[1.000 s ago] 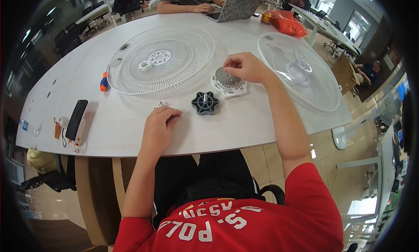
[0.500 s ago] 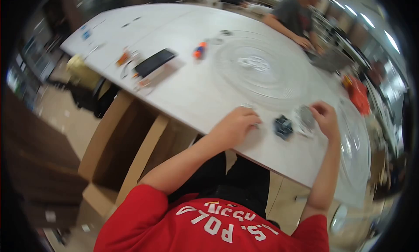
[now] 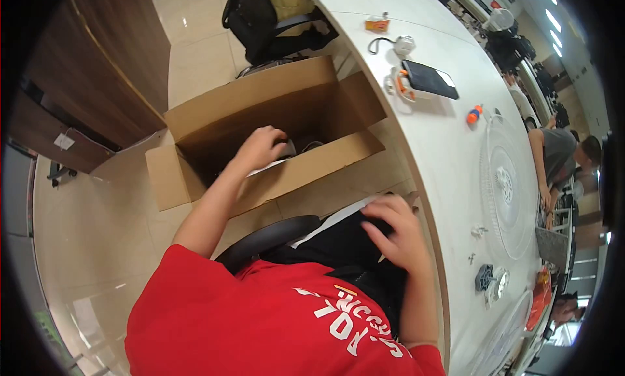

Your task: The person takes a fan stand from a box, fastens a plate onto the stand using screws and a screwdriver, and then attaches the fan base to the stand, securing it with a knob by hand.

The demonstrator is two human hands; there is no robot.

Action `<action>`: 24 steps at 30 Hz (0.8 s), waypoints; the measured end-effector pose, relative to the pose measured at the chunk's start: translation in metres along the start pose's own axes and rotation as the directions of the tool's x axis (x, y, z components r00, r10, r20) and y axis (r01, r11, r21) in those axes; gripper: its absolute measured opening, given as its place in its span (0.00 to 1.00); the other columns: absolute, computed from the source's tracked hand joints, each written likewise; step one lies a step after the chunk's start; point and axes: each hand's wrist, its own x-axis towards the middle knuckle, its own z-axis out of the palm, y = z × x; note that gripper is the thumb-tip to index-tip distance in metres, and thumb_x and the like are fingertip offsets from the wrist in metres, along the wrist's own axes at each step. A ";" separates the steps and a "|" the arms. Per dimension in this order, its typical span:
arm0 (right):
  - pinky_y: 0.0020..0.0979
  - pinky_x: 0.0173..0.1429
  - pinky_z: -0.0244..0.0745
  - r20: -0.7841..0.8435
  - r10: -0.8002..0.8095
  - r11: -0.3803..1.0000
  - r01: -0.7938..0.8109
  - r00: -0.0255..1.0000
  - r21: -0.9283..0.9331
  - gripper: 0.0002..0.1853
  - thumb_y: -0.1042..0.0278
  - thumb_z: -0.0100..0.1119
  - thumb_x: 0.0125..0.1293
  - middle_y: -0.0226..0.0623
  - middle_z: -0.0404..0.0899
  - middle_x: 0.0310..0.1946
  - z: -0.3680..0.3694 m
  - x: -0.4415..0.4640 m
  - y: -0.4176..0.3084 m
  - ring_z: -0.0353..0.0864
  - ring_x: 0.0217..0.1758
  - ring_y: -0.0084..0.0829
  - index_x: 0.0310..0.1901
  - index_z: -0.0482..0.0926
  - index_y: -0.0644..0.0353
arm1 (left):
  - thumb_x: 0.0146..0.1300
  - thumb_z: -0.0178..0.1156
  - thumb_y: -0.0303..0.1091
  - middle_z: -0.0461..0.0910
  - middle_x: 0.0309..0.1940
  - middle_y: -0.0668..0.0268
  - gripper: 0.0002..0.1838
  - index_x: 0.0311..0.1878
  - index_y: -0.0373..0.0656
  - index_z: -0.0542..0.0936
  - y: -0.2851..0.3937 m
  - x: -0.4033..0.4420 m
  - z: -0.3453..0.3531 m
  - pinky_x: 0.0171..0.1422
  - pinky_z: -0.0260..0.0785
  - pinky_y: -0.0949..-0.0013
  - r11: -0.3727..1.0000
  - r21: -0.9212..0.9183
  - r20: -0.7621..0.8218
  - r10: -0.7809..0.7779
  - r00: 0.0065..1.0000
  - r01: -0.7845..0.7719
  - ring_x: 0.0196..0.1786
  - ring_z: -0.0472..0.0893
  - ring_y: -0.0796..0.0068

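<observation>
My left hand is over the front part of an open cardboard box, its fingers bent downward. By its fingertips shows a pale, rounded thing, partly hidden by the hand and the box flap; its kind is not clear. My right hand hangs above my lap beside the table edge, thumb and fingers apart, holding nothing. On the white table lie a dark lobed knob-like part, a clear-wrapped part and small metal pieces.
A round fan grille lies on the table, with another nearer me. Farther along are a phone, an orange-and-blue item and a white corded item. An office chair stands behind the box. A person sits across the table.
My view has turned left toward the box. My left hand has gone from the table to the box. My right hand has left the clear-wrapped part and come back over my lap.
</observation>
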 end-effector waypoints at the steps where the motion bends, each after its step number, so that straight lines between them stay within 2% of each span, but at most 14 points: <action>1: 0.42 0.69 0.74 0.087 -0.007 0.998 0.012 0.996 -0.056 0.19 0.69 0.71 0.65 0.45 0.80 0.62 0.025 0.026 0.017 0.77 0.66 0.49 0.57 0.83 0.61 | 0.70 0.63 0.37 0.84 0.55 0.47 0.18 0.57 0.36 0.84 -0.023 -0.006 -0.009 0.67 0.74 0.53 0.986 -0.012 0.106 -0.164 0.981 0.166 0.61 0.82 0.46; 3: 0.45 0.75 0.70 0.172 -0.007 0.994 0.025 0.985 -0.106 0.26 0.65 0.72 0.66 0.48 0.74 0.71 0.073 0.069 0.050 0.70 0.74 0.51 0.65 0.79 0.59 | 0.66 0.67 0.46 0.81 0.63 0.46 0.29 0.63 0.35 0.82 -0.082 -0.018 -0.006 0.72 0.72 0.55 0.919 0.078 0.309 -0.390 0.867 0.386 0.67 0.80 0.48; 4: 0.45 0.75 0.70 0.187 -0.006 0.995 0.025 0.982 -0.099 0.26 0.65 0.72 0.66 0.48 0.74 0.71 0.093 0.088 0.066 0.70 0.74 0.51 0.65 0.79 0.59 | 0.63 0.69 0.49 0.81 0.66 0.46 0.33 0.66 0.35 0.81 -0.095 -0.025 -0.009 0.74 0.71 0.56 0.880 0.148 0.403 -0.471 0.785 0.452 0.69 0.79 0.49; 5: 0.45 0.77 0.68 0.229 -0.023 0.986 0.060 0.973 -0.155 0.30 0.63 0.73 0.65 0.47 0.71 0.74 0.112 0.107 0.080 0.67 0.77 0.52 0.68 0.77 0.58 | 0.63 0.69 0.49 0.81 0.66 0.46 0.33 0.66 0.35 0.81 -0.106 -0.030 -0.007 0.74 0.71 0.56 0.874 0.146 0.409 -0.480 0.776 0.464 0.69 0.79 0.49; 7: 0.45 0.80 0.66 0.286 -0.036 0.974 0.098 0.958 -0.203 0.34 0.61 0.74 0.64 0.47 0.67 0.77 0.144 0.131 0.102 0.64 0.80 0.52 0.71 0.75 0.57 | 0.58 0.70 0.52 0.80 0.67 0.48 0.40 0.69 0.37 0.79 -0.127 -0.040 0.006 0.74 0.72 0.57 0.906 0.193 0.615 -0.412 0.673 0.377 0.69 0.79 0.50; 8: 0.46 0.81 0.64 0.353 0.011 0.966 0.081 0.936 -0.246 0.38 0.57 0.75 0.63 0.47 0.66 0.78 0.158 0.138 0.112 0.61 0.82 0.53 0.73 0.73 0.57 | 0.58 0.70 0.52 0.80 0.67 0.48 0.40 0.69 0.37 0.79 -0.134 -0.044 0.013 0.74 0.72 0.57 0.902 0.188 0.621 -0.415 0.665 0.388 0.69 0.79 0.50; 10: 0.47 0.82 0.62 0.428 0.068 0.956 0.064 0.901 -0.287 0.42 0.54 0.77 0.61 0.48 0.65 0.79 0.175 0.146 0.115 0.59 0.83 0.54 0.75 0.70 0.57 | 0.55 0.70 0.48 0.79 0.68 0.48 0.41 0.71 0.36 0.77 -0.134 -0.051 0.025 0.74 0.71 0.58 0.908 0.067 0.716 -0.333 0.614 0.414 0.70 0.79 0.51; 12: 0.57 0.81 0.62 0.444 0.154 0.913 0.044 0.883 -0.405 0.47 0.55 0.81 0.56 0.47 0.65 0.79 0.188 0.150 0.112 0.57 0.84 0.55 0.76 0.68 0.55 | 0.54 0.69 0.44 0.81 0.66 0.47 0.38 0.69 0.37 0.79 -0.139 -0.059 0.040 0.73 0.72 0.58 0.909 0.064 0.686 -0.341 0.643 0.413 0.68 0.81 0.51; 13: 0.57 0.81 0.62 0.457 0.156 0.914 0.048 0.876 -0.403 0.47 0.55 0.81 0.56 0.47 0.65 0.79 0.192 0.154 0.110 0.57 0.84 0.55 0.76 0.68 0.55 | 0.54 0.69 0.42 0.83 0.63 0.47 0.35 0.66 0.38 0.81 -0.145 -0.061 0.052 0.71 0.74 0.58 0.909 0.081 0.681 -0.350 0.643 0.408 0.65 0.82 0.50; 15: 0.69 0.78 0.62 0.467 0.307 0.891 -0.078 0.829 -0.446 0.49 0.60 0.83 0.53 0.46 0.66 0.78 0.198 0.158 0.103 0.55 0.85 0.55 0.77 0.67 0.54 | 0.53 0.69 0.38 0.86 0.55 0.46 0.27 0.59 0.40 0.86 -0.154 -0.066 0.066 0.66 0.77 0.56 0.906 0.071 0.683 -0.349 0.641 0.417 0.59 0.85 0.49; 19: 0.74 0.75 0.63 0.448 0.321 0.893 -0.110 0.834 -0.436 0.49 0.64 0.83 0.52 0.46 0.65 0.77 0.209 0.159 0.109 0.53 0.85 0.55 0.76 0.68 0.53 | 0.54 0.67 0.35 0.85 0.57 0.43 0.28 0.60 0.37 0.84 -0.142 -0.053 0.055 0.67 0.76 0.54 0.910 0.096 0.747 -0.334 0.575 0.404 0.61 0.84 0.46; 22: 0.74 0.77 0.60 0.383 0.259 0.915 -0.098 0.887 -0.392 0.49 0.66 0.83 0.52 0.44 0.62 0.79 0.214 0.159 0.114 0.51 0.86 0.53 0.77 0.67 0.52 | 0.56 0.66 0.39 0.88 0.52 0.50 0.23 0.55 0.40 0.87 -0.178 -0.048 0.071 0.63 0.77 0.58 0.934 0.095 0.757 -0.292 0.584 0.344 0.57 0.86 0.52; 23: 0.74 0.77 0.60 0.379 0.256 0.915 -0.096 0.889 -0.391 0.49 0.67 0.82 0.52 0.44 0.61 0.79 0.215 0.160 0.114 0.50 0.87 0.53 0.77 0.67 0.52 | 0.57 0.64 0.42 0.88 0.53 0.54 0.24 0.55 0.42 0.88 -0.194 -0.040 0.073 0.62 0.77 0.59 0.839 -0.067 0.832 -0.252 0.495 0.540 0.57 0.86 0.56; 24: 0.74 0.77 0.59 0.374 0.254 0.916 -0.097 0.892 -0.390 0.49 0.67 0.82 0.52 0.44 0.60 0.80 0.216 0.161 0.114 0.50 0.87 0.54 0.77 0.67 0.52 | 0.59 0.62 0.45 0.88 0.53 0.58 0.24 0.55 0.43 0.88 -0.205 -0.034 0.074 0.62 0.76 0.59 0.673 -0.193 0.893 -0.181 0.413 0.714 0.57 0.85 0.59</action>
